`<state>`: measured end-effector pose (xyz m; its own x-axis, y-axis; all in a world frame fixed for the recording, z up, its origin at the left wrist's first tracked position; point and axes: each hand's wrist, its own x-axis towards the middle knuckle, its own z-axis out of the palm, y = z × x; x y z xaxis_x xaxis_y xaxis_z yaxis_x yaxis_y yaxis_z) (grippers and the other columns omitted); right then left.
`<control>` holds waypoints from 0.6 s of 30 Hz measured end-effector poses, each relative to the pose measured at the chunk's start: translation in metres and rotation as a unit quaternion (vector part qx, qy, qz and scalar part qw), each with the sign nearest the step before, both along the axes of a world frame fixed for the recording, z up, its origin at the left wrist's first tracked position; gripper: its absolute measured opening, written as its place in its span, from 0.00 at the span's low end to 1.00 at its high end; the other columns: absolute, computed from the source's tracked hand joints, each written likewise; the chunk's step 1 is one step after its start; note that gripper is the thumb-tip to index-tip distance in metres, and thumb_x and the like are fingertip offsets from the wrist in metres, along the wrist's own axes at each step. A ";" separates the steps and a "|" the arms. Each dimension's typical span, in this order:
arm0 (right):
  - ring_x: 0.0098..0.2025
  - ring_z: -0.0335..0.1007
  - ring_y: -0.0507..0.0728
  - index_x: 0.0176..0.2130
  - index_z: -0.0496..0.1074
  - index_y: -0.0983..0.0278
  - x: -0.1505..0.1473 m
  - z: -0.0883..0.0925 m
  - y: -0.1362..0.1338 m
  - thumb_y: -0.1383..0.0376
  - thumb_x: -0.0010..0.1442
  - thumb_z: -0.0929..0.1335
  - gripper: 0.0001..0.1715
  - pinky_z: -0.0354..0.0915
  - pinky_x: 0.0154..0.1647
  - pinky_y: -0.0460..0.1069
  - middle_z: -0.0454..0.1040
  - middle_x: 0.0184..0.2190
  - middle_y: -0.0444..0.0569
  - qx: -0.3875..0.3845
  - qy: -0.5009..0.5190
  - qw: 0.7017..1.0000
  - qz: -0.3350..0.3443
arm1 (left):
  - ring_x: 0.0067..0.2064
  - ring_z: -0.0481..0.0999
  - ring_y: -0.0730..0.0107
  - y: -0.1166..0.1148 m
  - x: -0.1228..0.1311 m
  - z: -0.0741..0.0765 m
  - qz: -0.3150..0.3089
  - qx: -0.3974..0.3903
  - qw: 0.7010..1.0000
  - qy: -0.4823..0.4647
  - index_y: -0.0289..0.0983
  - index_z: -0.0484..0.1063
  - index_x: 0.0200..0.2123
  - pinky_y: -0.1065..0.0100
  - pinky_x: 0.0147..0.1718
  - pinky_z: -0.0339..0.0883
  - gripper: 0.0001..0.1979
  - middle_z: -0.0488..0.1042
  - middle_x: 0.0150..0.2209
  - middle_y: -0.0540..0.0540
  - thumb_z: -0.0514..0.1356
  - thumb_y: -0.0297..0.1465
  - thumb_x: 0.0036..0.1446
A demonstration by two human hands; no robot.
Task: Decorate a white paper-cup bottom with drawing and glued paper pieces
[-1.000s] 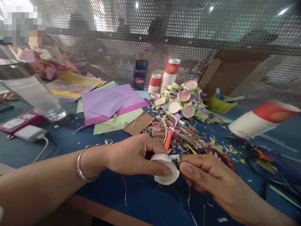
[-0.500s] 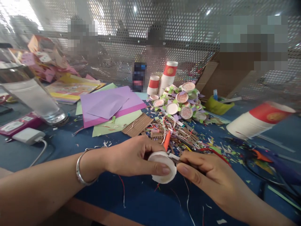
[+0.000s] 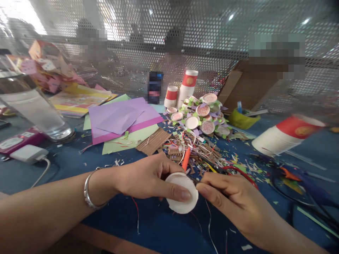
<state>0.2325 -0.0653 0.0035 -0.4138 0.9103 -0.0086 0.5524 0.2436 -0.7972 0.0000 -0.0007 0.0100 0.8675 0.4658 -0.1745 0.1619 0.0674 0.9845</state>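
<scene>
My left hand [image 3: 156, 183] is closed on a round white paper disc [image 3: 182, 204], which looks like a paper cup bottom, with the thumb flat across its face. Close on the right, my right hand [image 3: 233, 197] pinches a thin dark metal tool [image 3: 192, 180]. Its tip meets the disc's upper right edge; most of the tool is hidden in the fingers, so its kind is unclear. Just beyond the hands lie an orange stick-like piece [image 3: 186, 159] and a heap of paper and cardboard scraps [image 3: 209, 151].
Behind the scraps rises a pile of paper discs [image 3: 202, 111] with green and purple tabs, beside stacked paper cups [image 3: 187, 88]. More cups [image 3: 286, 135] lean at right near a glue gun [image 3: 307, 183]. Purple paper [image 3: 116, 116] and a water glass [image 3: 39, 109] are at left.
The disc has tilted to face the camera more. A small white strip seen at the tool's tip earlier no longer shows. Both hands keep their grips; the view has shifted slightly.
</scene>
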 end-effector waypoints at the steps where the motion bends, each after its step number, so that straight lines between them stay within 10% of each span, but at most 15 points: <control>1: 0.23 0.49 0.49 0.23 0.56 0.61 -0.001 0.000 0.001 0.46 0.71 0.61 0.31 0.48 0.21 0.47 0.51 0.21 0.39 0.003 0.008 1.000 -0.006 | 0.26 0.67 0.81 0.000 0.001 0.000 0.003 -0.020 1.000 -0.001 0.33 0.75 0.30 0.79 0.23 0.61 0.17 0.71 0.26 0.53 0.70 0.42 0.57; 18: 0.21 0.40 0.48 0.28 0.65 0.61 0.007 -0.015 0.018 0.40 0.66 0.65 0.30 0.41 0.19 0.47 0.48 0.20 0.36 -0.067 0.162 0.979 -0.105 | 0.30 0.74 0.77 -0.001 0.010 -0.012 0.143 -0.093 0.983 -0.070 0.31 0.77 0.43 0.78 0.22 0.65 0.18 0.77 0.33 0.47 0.72 0.36 0.53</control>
